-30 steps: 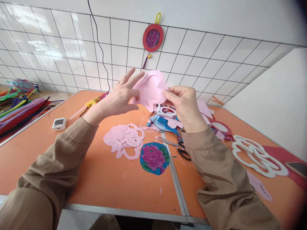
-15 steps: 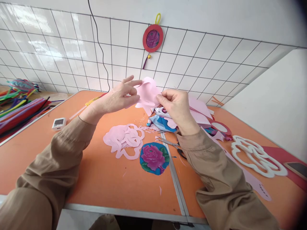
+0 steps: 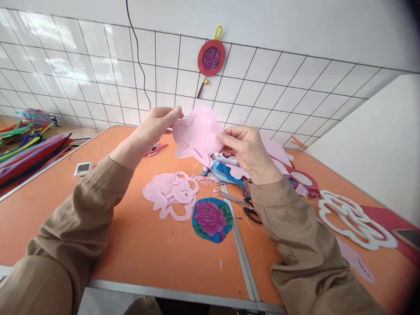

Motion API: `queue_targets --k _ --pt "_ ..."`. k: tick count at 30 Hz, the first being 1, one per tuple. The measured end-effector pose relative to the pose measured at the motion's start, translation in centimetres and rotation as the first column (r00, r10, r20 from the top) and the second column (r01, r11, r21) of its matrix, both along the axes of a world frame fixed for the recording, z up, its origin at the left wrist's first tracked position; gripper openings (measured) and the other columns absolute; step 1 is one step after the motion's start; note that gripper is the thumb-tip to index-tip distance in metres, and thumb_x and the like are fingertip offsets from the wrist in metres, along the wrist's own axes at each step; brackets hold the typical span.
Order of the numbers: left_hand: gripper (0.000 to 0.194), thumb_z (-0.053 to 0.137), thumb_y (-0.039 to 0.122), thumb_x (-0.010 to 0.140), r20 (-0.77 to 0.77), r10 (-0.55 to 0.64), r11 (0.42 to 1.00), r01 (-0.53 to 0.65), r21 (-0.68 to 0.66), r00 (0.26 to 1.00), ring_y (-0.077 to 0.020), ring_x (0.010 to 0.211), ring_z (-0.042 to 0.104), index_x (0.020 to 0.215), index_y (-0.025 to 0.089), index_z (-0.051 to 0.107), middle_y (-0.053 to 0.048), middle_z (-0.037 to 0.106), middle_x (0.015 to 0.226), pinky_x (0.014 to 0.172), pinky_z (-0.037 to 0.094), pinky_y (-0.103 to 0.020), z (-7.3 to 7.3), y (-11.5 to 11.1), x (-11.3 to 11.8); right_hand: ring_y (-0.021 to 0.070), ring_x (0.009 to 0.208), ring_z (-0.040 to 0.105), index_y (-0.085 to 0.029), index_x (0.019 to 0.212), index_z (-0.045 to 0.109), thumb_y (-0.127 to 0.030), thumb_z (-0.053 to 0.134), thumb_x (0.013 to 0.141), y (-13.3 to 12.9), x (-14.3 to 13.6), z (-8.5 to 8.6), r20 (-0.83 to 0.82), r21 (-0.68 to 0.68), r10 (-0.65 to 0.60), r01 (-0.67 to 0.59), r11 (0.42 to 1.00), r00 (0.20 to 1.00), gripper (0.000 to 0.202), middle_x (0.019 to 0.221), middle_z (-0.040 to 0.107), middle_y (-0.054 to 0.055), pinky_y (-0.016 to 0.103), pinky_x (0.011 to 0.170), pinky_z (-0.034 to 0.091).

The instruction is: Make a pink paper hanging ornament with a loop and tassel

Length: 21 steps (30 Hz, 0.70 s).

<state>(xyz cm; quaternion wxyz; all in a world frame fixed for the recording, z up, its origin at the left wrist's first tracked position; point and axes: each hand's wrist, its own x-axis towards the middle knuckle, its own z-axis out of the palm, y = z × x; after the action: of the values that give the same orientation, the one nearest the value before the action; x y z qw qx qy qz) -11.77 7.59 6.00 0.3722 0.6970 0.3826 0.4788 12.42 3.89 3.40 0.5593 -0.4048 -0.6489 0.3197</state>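
Note:
A pink paper cutout (image 3: 198, 129) with a wavy, flower-like outline is held up over the far part of the table, with a second layer showing along its edges. My right hand (image 3: 247, 146) pinches its right edge between thumb and fingers. At the cutout's left edge my left hand (image 3: 157, 124) is closed, thumb on the near side; its other fingertips are partly hidden. Below lie more pink paper cutouts (image 3: 160, 192), some of them outline frames. Beside them rests a round fabric piece (image 3: 212, 218) with a purple rose on blue. Scissors (image 3: 236, 199) lie under my right forearm.
White foam outlines (image 3: 352, 214) and a red ring (image 3: 303, 177) lie to the right. Coloured pipe cleaners (image 3: 29, 157) fill the far left, near a small white device (image 3: 83, 169). A red round ornament (image 3: 211, 57) hangs on the tiled wall. Paper scraps dot the orange table (image 3: 138, 253).
The pink cutout has been turned and spread flatter toward me. My left hand has gone from loosely spread fingers to closing at its left edge. My right hand keeps its pinch.

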Motion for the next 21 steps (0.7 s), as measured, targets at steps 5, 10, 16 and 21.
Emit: queue_targets --k 5,10,16,21 --pt "0.043 0.077 0.060 0.084 0.022 -0.107 0.987 0.109 -0.120 0.994 -0.0225 0.080 0.067 0.077 0.019 0.067 -0.005 0.062 0.067 0.079 0.059 -0.038 -0.8 0.7 -0.1 0.0120 0.050 0.051 -0.023 0.059 0.067 -0.049 0.092 0.069 -0.1 -0.1 -0.2 0.012 -0.011 0.033 -0.033 0.999 0.999 0.037 0.054 0.057 0.000 0.028 0.047 0.041" --pt "0.044 0.083 0.051 0.081 -0.029 -0.110 0.992 0.108 -0.072 0.993 -0.0168 0.069 0.053 0.062 0.021 0.056 0.000 0.047 0.060 0.072 0.051 -0.037 -0.4 0.2 0.0 0.0114 0.052 0.051 -0.021 0.059 0.070 -0.053 0.091 0.069 0.0 0.1 -0.1 0.074 -0.031 0.055 -0.053 0.998 0.996 0.039 0.055 0.058 -0.001 0.027 0.049 0.040" --pt "0.049 0.078 0.041 0.088 -0.130 -0.101 0.995 0.097 -0.036 0.986 -0.0138 0.065 0.042 0.057 0.022 0.045 0.002 0.036 0.062 0.071 0.041 -0.036 0.0 -1.0 0.5 0.0147 0.065 0.058 -0.023 0.072 0.078 -0.053 0.089 0.075 -0.2 0.0 0.0 0.028 0.090 -0.027 0.024 0.996 0.999 0.032 0.069 0.067 0.001 0.030 0.061 0.048" --pt "0.047 0.071 0.033 0.092 -0.205 -0.126 0.992 0.122 -0.028 0.971 -0.0094 0.057 0.031 0.055 0.020 0.044 0.004 0.035 0.058 0.058 0.029 -0.030 0.5 -2.5 1.3 0.0150 0.065 0.058 -0.023 0.067 0.075 -0.040 0.084 0.082 -0.9 -0.7 0.2 0.073 0.152 -0.066 0.054 0.987 0.995 0.025 0.068 0.067 0.001 0.030 0.061 0.050"
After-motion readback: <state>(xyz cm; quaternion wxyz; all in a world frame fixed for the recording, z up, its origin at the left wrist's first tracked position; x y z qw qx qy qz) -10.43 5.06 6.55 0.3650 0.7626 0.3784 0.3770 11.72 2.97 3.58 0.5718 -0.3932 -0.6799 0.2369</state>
